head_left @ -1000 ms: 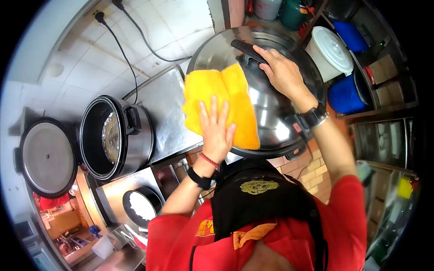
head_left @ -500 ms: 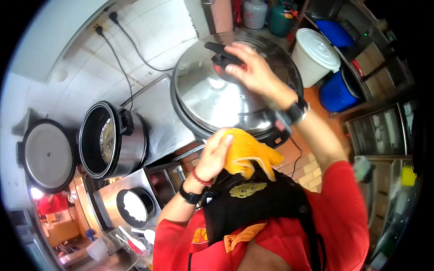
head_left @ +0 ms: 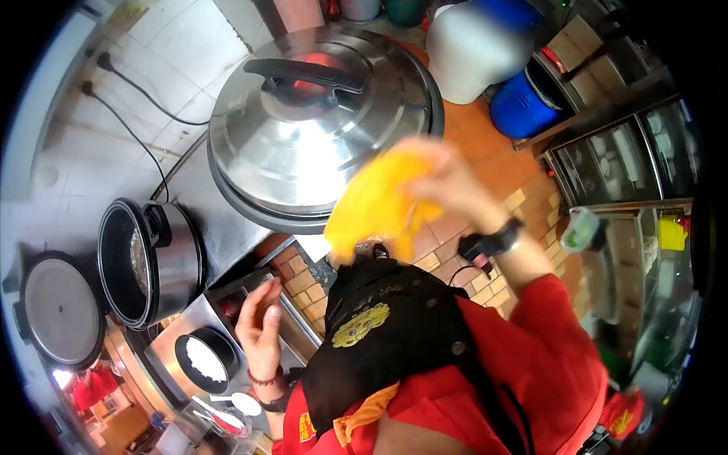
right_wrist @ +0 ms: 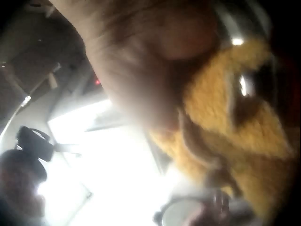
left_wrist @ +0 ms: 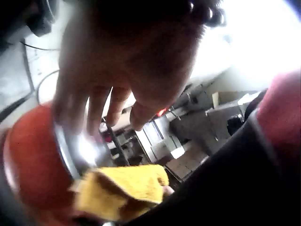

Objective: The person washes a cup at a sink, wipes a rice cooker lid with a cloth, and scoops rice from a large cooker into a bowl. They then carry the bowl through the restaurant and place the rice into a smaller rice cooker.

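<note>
A yellow cloth (head_left: 371,208) hangs bunched and blurred from my right hand (head_left: 449,182), whose fingers grip it at its right side. In the head view it overlaps the near right edge of a big domed metal lid (head_left: 265,171) with a black bar handle (head_left: 334,76). Folds of the cloth (right_wrist: 256,136) also show under the hand in the right wrist view. My left hand (head_left: 259,330) is raised in front of the steel counter, holding nothing, its fingers loosely bent. The left wrist view shows that hand above the cloth (left_wrist: 136,181).
To the left, an open black-lined cooker (head_left: 171,262) stands beside its raised round lid (head_left: 63,307). A black pot of white food (head_left: 205,359) sits on the lower steel counter (head_left: 163,353). A blue barrel (head_left: 523,106) and a white bucket (head_left: 459,64) stand at the back right.
The cloth has passed from my left hand to my right. The right hand has left the lid handle and come nearer; the left hand has drawn back to the lower left.
</note>
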`<control>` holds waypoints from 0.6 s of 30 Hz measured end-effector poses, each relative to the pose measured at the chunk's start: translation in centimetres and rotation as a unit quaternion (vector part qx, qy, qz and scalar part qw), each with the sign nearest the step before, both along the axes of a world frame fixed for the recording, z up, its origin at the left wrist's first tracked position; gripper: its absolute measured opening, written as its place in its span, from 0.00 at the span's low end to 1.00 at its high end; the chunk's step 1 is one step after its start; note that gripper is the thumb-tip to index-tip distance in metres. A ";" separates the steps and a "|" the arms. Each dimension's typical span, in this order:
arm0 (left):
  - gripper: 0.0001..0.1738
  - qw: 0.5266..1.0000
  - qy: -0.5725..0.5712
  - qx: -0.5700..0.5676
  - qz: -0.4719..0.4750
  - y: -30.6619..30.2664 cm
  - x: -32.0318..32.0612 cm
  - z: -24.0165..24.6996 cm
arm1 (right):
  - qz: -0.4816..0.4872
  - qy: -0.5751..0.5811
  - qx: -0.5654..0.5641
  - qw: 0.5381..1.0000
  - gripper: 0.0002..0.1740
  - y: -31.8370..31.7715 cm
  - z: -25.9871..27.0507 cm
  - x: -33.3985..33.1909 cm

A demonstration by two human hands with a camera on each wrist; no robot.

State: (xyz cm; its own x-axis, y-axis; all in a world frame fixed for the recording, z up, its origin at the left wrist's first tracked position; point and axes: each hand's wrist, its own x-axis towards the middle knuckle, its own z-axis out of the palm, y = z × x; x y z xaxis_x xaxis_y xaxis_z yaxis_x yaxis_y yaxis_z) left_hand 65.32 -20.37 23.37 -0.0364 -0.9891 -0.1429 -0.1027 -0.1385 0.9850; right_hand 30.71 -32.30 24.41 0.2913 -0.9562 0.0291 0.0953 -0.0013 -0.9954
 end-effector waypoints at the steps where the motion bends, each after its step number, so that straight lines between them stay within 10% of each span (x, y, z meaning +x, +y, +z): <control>1: 0.22 1.000 0.006 0.011 0.029 0.4 0.3 0.1 | -0.068 0.139 -0.161 0.975 0.21 -0.4 -1.3 -0.7; 3: 0.19 0.991 0.023 0.042 0.125 2.9 1.8 -1.2 | -0.268 0.038 -0.151 0.951 0.19 -3.9 2.5 -5.7; 7: 0.16 0.986 0.015 0.065 0.150 4.4 2.1 -3.4 | -0.322 0.052 -0.120 0.938 0.19 -9.2 0.8 -8.2; 9: 0.14 0.988 0.043 0.076 0.128 4.4 1.7 -4.5 | -0.233 0.342 -0.070 0.908 0.22 -13.3 -7.6 -8.2; 11: 0.14 0.994 -0.001 0.048 0.098 4.3 2.1 -5.2 | -0.258 0.538 -0.275 0.754 0.24 -11.3 -5.2 -5.1; 18: 0.19 0.909 -0.308 -0.236 -0.151 -12.7 -0.3 3.5 | -0.259 0.523 -0.235 0.777 0.20 -10.2 -2.8 -4.1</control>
